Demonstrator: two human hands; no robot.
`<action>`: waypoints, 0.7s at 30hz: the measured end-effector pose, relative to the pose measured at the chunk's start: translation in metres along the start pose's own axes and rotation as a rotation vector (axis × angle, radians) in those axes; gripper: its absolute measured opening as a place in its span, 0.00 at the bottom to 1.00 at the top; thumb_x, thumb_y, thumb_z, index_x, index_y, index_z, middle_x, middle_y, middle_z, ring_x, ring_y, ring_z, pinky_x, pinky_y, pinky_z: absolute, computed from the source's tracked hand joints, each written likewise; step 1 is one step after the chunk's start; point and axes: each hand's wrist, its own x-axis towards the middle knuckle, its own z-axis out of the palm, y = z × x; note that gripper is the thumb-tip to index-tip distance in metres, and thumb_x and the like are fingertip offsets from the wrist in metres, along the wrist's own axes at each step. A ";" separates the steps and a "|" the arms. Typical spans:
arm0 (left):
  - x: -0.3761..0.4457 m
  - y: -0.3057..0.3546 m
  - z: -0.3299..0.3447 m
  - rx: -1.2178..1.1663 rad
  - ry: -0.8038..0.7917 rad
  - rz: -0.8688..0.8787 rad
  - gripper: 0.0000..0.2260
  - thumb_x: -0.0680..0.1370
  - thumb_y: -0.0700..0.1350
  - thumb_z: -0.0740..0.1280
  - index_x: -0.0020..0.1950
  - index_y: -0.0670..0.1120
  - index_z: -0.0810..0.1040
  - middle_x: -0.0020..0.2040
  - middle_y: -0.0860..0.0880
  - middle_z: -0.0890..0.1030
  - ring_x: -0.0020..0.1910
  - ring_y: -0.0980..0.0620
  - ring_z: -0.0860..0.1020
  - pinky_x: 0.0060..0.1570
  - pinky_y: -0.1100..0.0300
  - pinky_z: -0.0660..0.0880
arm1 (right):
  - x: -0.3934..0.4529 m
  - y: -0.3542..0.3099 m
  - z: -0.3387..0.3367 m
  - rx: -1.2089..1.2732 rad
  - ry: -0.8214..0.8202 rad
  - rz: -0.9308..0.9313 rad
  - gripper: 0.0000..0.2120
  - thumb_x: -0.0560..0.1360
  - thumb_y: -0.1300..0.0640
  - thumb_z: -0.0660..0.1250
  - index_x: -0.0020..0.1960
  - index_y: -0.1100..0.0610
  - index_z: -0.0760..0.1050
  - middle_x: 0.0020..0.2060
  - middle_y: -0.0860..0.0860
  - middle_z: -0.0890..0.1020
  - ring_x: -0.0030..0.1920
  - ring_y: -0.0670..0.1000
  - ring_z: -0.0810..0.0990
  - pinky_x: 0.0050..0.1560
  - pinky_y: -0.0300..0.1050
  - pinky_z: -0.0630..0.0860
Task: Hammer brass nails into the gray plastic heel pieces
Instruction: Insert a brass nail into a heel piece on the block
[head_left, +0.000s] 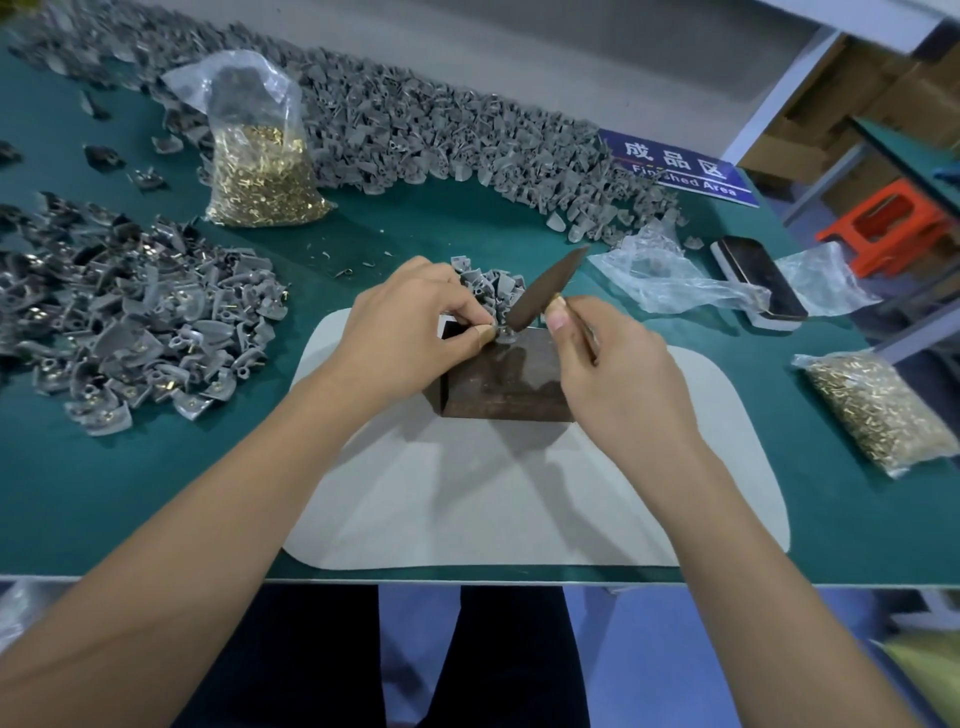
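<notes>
Two bare arms, close to the camera, reaching out over a pale mat (519, 499) on a green table (156, 467). Far left, a heap of gray heel pieces with brass nails already in (130, 322). Behind that, a clear bag of brass nails (260, 171), standing up. Left hand (410, 322) curled, fingertips pinching one gray heel piece (503, 332) on top of a dark block (506, 376) at the far end of the mat. Small bunch of plain gray pieces (488, 291) just behind the block. Right hand (618, 374) wrapped round the handle of a small hammer (545, 291), dark head tilted down onto the pinched piece. Farther right, crumpled plastic (670, 275), a blue sign (680, 166), and another bag of nails (878, 410) lying flat. Long ridge of gray pieces (415, 135) across the back.
</notes>
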 end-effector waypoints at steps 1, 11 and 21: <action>0.000 0.000 0.000 -0.002 -0.003 -0.003 0.01 0.75 0.53 0.75 0.43 0.60 0.84 0.41 0.58 0.77 0.48 0.61 0.69 0.45 0.55 0.70 | 0.000 0.001 0.000 0.006 0.014 -0.002 0.14 0.85 0.40 0.54 0.54 0.46 0.74 0.35 0.48 0.79 0.40 0.57 0.76 0.37 0.52 0.72; 0.000 0.002 -0.001 -0.011 -0.024 -0.018 0.01 0.75 0.54 0.74 0.44 0.60 0.84 0.42 0.57 0.78 0.50 0.58 0.72 0.47 0.53 0.72 | -0.002 0.002 0.001 0.034 0.019 -0.024 0.14 0.85 0.40 0.55 0.51 0.47 0.72 0.32 0.48 0.76 0.37 0.56 0.74 0.34 0.51 0.67; 0.001 0.002 -0.003 0.015 -0.036 -0.007 0.03 0.76 0.53 0.74 0.44 0.62 0.83 0.43 0.57 0.78 0.51 0.56 0.72 0.45 0.54 0.69 | 0.001 -0.002 -0.002 0.024 -0.003 -0.036 0.14 0.85 0.41 0.55 0.50 0.47 0.72 0.33 0.47 0.76 0.39 0.56 0.75 0.36 0.52 0.69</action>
